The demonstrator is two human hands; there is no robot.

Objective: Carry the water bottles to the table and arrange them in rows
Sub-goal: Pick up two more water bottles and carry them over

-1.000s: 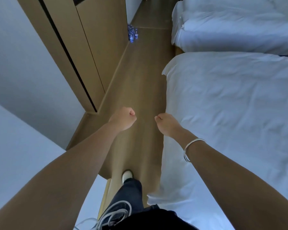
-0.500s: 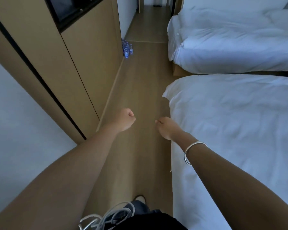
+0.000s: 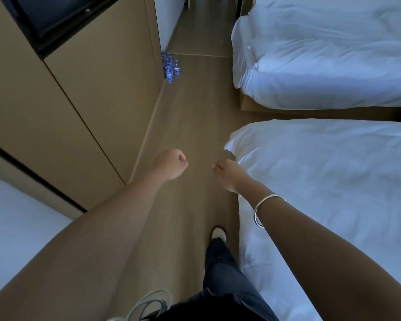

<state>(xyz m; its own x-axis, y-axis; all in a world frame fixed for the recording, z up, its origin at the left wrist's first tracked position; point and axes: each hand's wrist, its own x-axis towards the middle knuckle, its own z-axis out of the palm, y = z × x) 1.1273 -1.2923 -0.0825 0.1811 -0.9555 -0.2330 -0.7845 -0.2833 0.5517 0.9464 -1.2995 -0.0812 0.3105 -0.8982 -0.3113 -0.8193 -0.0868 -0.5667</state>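
Several clear water bottles (image 3: 170, 67) with blue labels stand in a cluster on the wooden floor, far ahead beside the corner of the cabinet wall. My left hand (image 3: 171, 163) is stretched out in front of me, fingers curled into a fist, holding nothing. My right hand (image 3: 228, 173) is level with it by the corner of the near bed, fingers curled under and empty, with a silver bangle on the wrist. Both hands are well short of the bottles. No table is in view.
A tan cabinet wall (image 3: 90, 93) with a dark recess runs along the left. Two white beds, the near bed (image 3: 322, 181) and the far bed (image 3: 322, 61), fill the right. A wooden floor aisle (image 3: 195, 117) runs between them to the bottles. My leg and shoe (image 3: 218, 235) are below.
I have walked forward along the aisle; the bottles appear nearer and lower in view. Both hands have stayed curled and empty in front of me.
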